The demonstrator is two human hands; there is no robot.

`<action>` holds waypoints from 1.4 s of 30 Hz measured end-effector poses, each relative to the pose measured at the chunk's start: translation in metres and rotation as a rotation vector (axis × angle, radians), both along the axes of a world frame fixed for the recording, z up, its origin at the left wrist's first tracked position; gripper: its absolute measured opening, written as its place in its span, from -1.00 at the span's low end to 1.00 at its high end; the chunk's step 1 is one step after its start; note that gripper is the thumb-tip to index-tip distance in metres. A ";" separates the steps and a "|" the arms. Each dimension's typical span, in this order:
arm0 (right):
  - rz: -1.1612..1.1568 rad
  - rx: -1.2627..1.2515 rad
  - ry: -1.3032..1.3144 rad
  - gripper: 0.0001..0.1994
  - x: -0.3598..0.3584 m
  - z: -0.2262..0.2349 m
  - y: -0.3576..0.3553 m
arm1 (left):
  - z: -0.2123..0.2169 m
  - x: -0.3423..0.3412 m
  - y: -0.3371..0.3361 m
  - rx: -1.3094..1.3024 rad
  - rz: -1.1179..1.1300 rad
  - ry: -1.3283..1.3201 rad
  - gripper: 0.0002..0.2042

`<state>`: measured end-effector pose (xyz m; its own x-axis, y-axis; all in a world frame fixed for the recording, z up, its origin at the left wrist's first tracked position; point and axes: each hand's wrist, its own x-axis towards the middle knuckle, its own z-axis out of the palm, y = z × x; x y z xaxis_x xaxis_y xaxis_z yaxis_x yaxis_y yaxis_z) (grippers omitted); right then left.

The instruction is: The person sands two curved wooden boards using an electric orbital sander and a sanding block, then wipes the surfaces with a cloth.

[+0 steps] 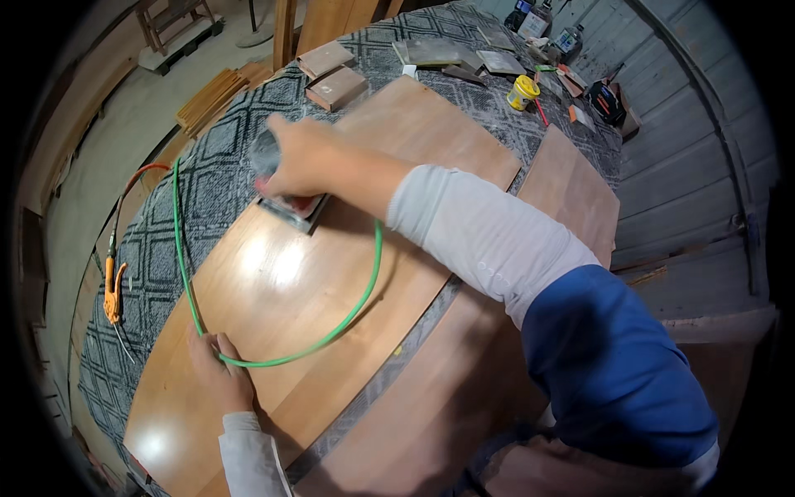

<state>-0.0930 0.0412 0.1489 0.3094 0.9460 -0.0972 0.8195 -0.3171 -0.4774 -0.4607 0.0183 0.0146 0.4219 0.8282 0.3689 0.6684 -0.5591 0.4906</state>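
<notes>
A power sander [291, 215] with a flat rectangular pad rests on the far left part of a glossy wooden panel [281, 315]. My right hand [305, 157] is closed around the sander's grey-and-red body, slightly blurred. A green air hose [352, 319] loops from near the sander across the panel. Low on the left, my left hand [219, 373] grips that hose just above the wood. Beside the panel, to the right, lie a second long wooden panel [431, 398] and a paler board [571, 186].
A patterned grey cloth [207, 199] covers the table. An orange air blow gun [113, 294] hangs at its left edge. Farther back are sanding blocks [335, 87], a yellow tub [522, 93] and bottles [537, 18]. A corrugated metal wall [687, 166] borders the right.
</notes>
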 end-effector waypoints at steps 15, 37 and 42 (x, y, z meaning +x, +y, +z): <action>-0.475 0.103 -0.056 -0.07 0.189 -0.013 0.002 | 0.014 0.051 0.010 -0.034 -0.040 0.193 -0.87; -0.359 0.128 -0.104 0.11 0.154 -0.021 0.011 | 0.004 0.038 0.012 0.087 0.004 0.152 -0.84; -0.152 0.137 -0.070 -0.16 0.006 -0.015 0.023 | 0.011 0.052 0.013 0.118 0.087 0.060 -0.80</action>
